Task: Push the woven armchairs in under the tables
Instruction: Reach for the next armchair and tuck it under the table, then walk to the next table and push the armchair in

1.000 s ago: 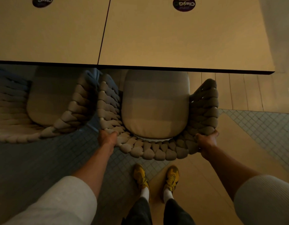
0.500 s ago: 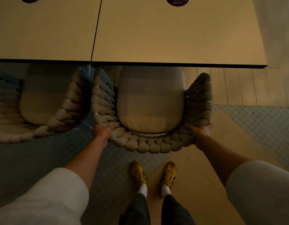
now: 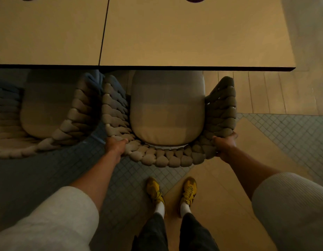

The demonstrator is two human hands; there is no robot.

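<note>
The grey woven-rope armchair with a pale seat cushion [image 3: 168, 156] stands at the near edge of the tan rectangular counter [image 3: 193, 33], the front of its seat under the counter edge. The left hand [image 3: 115, 146] is closed around the left rear of the woven backrest rim. The right hand [image 3: 225, 144] is closed around the right rear of the rim. A second woven armchair [image 3: 62, 134] stands just beside it on the left, under the adjoining tan counter [image 3: 48, 29].
</note>
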